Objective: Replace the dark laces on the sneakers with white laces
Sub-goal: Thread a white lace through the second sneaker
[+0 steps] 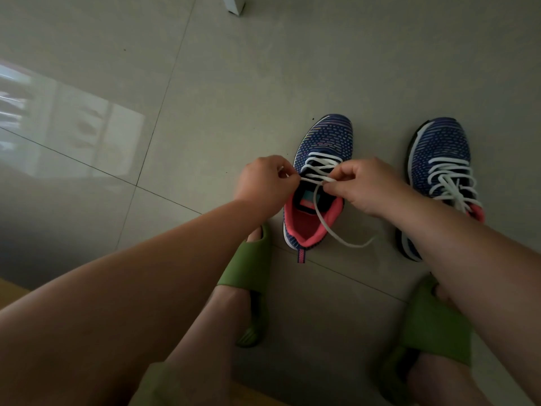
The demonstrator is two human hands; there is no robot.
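1. Head view, looking down at a grey tiled floor point(263, 83). Around: two green slides, left one point(248, 271) and right one point(433, 323), on the person's feet nearest the camera; a white object point(234, 4) cut off at the top edge; a window reflection on the tiles at left.
2. In the way: the right forearm crosses over the heel of the right sneaker point(442, 159); both hands cover the top eyelets of the left sneaker point(319, 183).
3. Count: two blue knit sneakers with pink lining, side by side on the floor, apart; two hands; two slides.
4. Both sneakers carry white laces. The right one's lace point(448, 183) lies loose over the tongue.
5. Left hand point(263, 183) fingers pinching one end of the white lace point(319, 171) at the left sneaker's collar; right hand point(366, 186) fingers pinching the other strand, whose loose tail curves across the shoe opening onto the floor.
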